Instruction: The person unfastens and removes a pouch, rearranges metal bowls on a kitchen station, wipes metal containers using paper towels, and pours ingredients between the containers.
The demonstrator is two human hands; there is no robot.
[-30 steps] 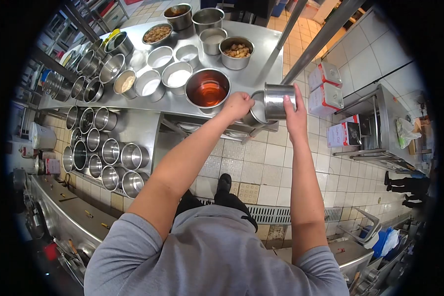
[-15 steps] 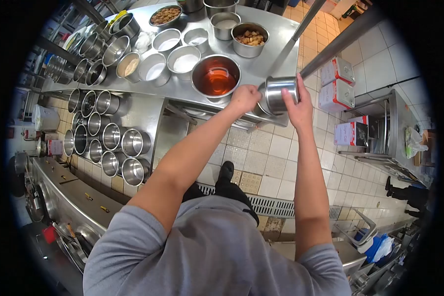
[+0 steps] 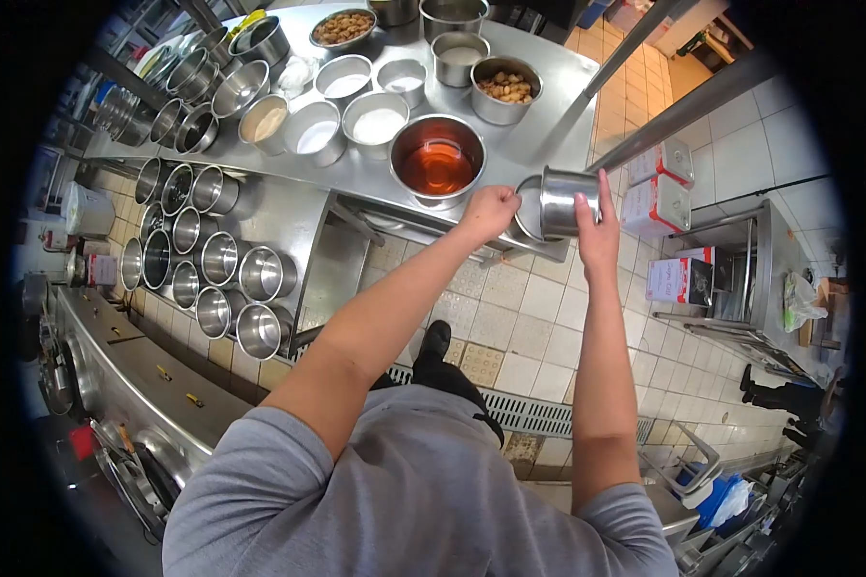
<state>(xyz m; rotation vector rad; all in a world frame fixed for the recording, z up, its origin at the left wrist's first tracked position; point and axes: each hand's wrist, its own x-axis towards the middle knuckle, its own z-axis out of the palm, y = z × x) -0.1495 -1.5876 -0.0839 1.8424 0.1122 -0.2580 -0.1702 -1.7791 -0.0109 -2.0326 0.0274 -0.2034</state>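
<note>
My right hand (image 3: 597, 226) holds a steel pot (image 3: 566, 203) tipped on its side, its mouth turned to the left. Under and beside that mouth is a second round container (image 3: 529, 207) with something pale inside. The fingers of my left hand (image 3: 492, 211) are pinched at the left rim of this container. Just left of my hands, a large pot of red-orange liquid (image 3: 437, 162) stands at the table edge. Beyond it are a pot of brown chunks (image 3: 506, 88) and several pots of white contents (image 3: 375, 123).
Many empty steel pots (image 3: 219, 258) stand on a lower shelf at the left. A metal post (image 3: 688, 111) slants across the right. Boxes (image 3: 678, 281) and a steel bench (image 3: 784, 255) are farther right, where a person's dark-clothed legs (image 3: 784, 395) show.
The view has shifted, so the table and its pots sit differently in frame. My hands stay together by the table edge, with the tipped pot still in my right hand.
</note>
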